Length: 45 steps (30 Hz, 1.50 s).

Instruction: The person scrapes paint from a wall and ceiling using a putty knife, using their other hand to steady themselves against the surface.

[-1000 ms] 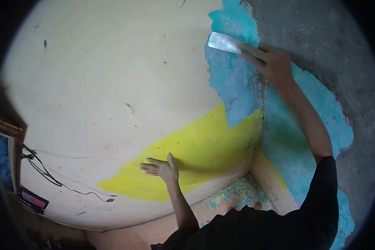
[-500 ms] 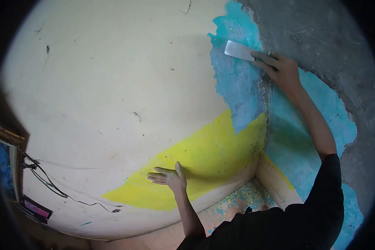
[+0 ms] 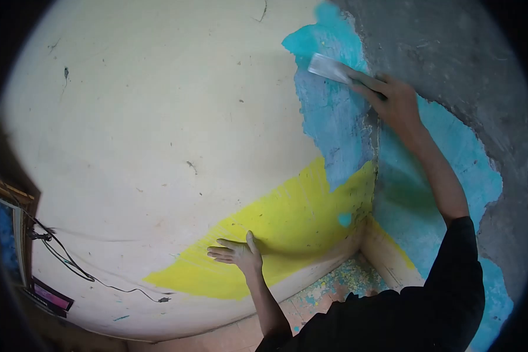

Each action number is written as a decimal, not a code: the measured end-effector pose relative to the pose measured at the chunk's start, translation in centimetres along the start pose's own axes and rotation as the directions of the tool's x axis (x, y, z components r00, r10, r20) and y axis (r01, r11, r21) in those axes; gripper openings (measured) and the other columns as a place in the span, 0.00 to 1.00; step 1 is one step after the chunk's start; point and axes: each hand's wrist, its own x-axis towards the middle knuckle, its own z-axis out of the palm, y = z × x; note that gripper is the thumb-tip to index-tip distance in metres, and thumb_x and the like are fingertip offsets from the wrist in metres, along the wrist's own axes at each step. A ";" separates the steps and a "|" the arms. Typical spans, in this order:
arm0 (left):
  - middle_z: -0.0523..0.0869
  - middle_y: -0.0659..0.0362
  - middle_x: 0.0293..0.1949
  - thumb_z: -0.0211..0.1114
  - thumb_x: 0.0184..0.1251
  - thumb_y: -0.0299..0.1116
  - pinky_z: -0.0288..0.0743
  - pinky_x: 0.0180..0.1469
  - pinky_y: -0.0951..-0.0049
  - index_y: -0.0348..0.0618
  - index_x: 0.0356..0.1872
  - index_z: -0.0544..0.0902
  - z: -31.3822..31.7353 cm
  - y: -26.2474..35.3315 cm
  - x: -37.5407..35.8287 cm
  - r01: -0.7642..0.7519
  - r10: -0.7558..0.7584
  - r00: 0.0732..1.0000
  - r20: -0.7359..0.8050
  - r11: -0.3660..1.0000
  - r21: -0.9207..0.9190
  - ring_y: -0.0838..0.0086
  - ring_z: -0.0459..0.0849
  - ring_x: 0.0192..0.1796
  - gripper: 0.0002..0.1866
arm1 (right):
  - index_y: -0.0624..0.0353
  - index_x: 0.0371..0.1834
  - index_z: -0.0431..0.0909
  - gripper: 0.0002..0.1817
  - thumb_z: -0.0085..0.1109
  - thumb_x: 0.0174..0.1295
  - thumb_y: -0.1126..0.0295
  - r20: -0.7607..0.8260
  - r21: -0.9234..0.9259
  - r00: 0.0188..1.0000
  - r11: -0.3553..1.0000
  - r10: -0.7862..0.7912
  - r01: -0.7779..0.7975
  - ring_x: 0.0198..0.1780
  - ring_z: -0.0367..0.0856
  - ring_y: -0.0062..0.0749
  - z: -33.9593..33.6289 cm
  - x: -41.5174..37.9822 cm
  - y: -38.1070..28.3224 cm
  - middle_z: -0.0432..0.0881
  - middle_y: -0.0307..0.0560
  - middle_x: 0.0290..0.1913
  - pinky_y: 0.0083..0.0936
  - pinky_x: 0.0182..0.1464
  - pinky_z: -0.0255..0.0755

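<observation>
My right hand (image 3: 398, 102) is closed around a wide, flat scraper (image 3: 330, 68). Its pale metal blade lies on the exposed blue patch (image 3: 331, 120) of the wall, with its front end close to the edge of the cream paint (image 3: 176, 105). Whatever handle it has is hidden in my fingers. Lower down, my left hand (image 3: 240, 253) is open, fingers spread against the yellow patch (image 3: 276, 217) of the same wall. A small turquoise flake (image 3: 344, 219) shows in front of the yellow, near the corner.
The adjoining wall at right has turquoise paint (image 3: 410, 176) and bare grey plaster (image 3: 452, 53). Paint chips (image 3: 340, 284) litter the tiled floor in the corner. A dark cable (image 3: 70, 261) with a plug hangs at lower left, beside a framed picture (image 3: 7, 240).
The scraper has shifted slightly left. More turquoise is bared beside its blade, where cream paint was. A turquoise flake now appears over the yellow. My left hand has stayed almost still.
</observation>
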 end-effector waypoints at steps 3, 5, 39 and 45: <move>0.19 0.25 0.72 0.51 0.69 0.68 0.19 0.71 0.32 0.31 0.75 0.27 -0.2 0.2 0.0 0.000 0.000 1.000 -0.004 1.000 -0.007 0.31 0.16 0.75 0.59 | 0.29 0.56 0.85 0.17 0.64 0.62 0.53 0.015 0.011 1.000 1.000 0.009 -0.009 0.23 0.78 0.37 -0.1 -0.8 1.1 0.75 0.41 0.23 0.33 0.24 0.71; 0.19 0.24 0.72 0.51 0.69 0.68 0.19 0.71 0.31 0.31 0.75 0.27 -0.4 0.5 -0.1 0.013 -0.013 1.000 0.010 1.000 -0.015 0.31 0.16 0.75 0.59 | 0.27 0.56 0.84 0.18 0.63 0.62 0.51 0.012 -0.070 0.996 0.994 -0.088 0.089 0.23 0.78 0.36 -0.4 0.0 1.5 0.76 0.40 0.25 0.33 0.23 0.71; 0.20 0.23 0.71 0.52 0.69 0.67 0.21 0.71 0.29 0.32 0.76 0.29 0.8 -0.6 -0.1 -0.032 0.032 0.999 -0.032 0.999 0.012 0.28 0.18 0.74 0.58 | 0.28 0.55 0.85 0.18 0.64 0.59 0.51 0.117 -0.153 0.935 0.924 -0.334 0.350 0.27 0.80 0.40 -1.7 4.9 1.8 0.82 0.41 0.34 0.35 0.29 0.75; 0.19 0.23 0.71 0.52 0.70 0.66 0.21 0.71 0.30 0.33 0.76 0.28 0.3 -0.4 -0.2 -0.018 0.019 1.000 -0.016 1.000 0.009 0.28 0.19 0.74 0.58 | 0.30 0.55 0.85 0.20 0.68 0.56 0.56 0.049 -0.048 0.911 0.910 -0.410 0.412 0.23 0.76 0.35 -0.8 6.4 -1.9 0.79 0.40 0.30 0.31 0.24 0.70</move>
